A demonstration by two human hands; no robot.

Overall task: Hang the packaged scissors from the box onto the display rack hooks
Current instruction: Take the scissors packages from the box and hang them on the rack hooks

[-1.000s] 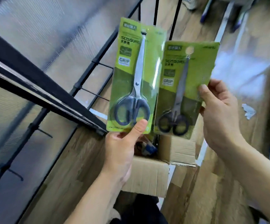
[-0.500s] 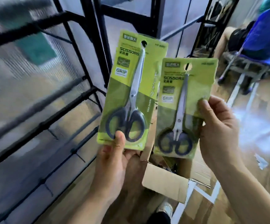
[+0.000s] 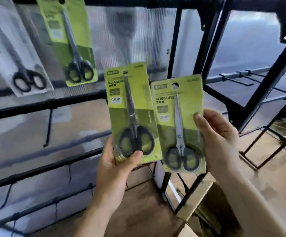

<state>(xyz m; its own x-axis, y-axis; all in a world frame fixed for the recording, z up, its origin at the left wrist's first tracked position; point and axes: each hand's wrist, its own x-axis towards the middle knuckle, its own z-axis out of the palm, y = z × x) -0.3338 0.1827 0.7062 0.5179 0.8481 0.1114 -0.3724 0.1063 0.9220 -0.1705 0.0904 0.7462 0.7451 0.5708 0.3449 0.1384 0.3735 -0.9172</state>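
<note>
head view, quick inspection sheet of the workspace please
surface: wooden floor; no table seen
job's things: left scissors pack and right scissors pack held up, not yet hung; green hung pack and white hung pack on display rack; empty hook below them; cardboard box at lower right
clutter: nothing seen
hands: left hand grips left scissors pack at its bottom; right hand pinches right scissors pack at its right edge
cables: nothing seen
surroundings: second rack with bare hooks at right; ribbed translucent panel behind
</note>
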